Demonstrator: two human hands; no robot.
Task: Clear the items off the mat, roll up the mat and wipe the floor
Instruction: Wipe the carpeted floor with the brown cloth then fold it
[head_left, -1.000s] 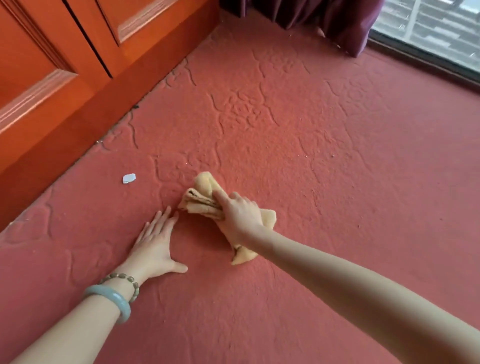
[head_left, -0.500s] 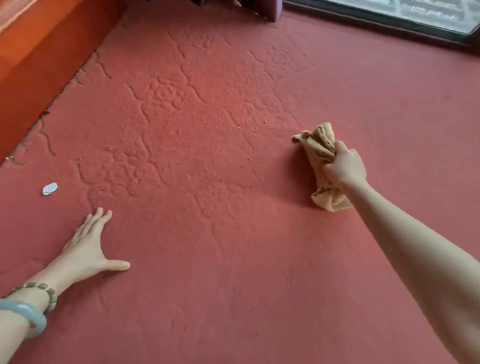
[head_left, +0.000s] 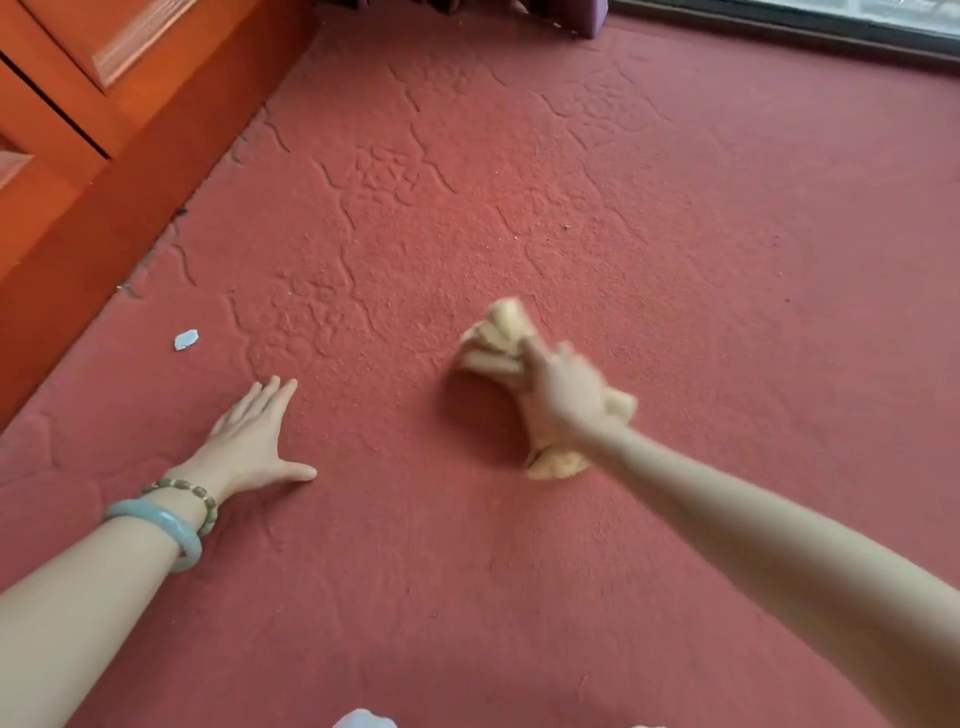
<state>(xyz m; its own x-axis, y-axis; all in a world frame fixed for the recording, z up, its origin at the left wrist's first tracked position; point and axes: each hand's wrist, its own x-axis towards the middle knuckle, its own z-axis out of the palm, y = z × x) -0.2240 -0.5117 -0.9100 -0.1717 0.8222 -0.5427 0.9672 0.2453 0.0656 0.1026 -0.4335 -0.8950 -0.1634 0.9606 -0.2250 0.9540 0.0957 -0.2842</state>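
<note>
The yellow cloth (head_left: 498, 332) lies bunched on the red floor (head_left: 519, 156) about midway across. The right hand (head_left: 566, 389) is clenched over its middle, and its long axis slants from far-left to near-right, roughly in line with that forearm. The left hand (head_left: 249, 441) rests flat with its fingers straight, nearer the cabinet (head_left: 104, 234) edge. I'd guess the next sweep runs left toward it, where a white scrap (head_left: 186, 340) lies just beyond.

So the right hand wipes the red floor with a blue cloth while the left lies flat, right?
No: the head view shows the cloth is yellow, not blue. The right hand grips it on the red floor; the left hand lies flat.
</note>
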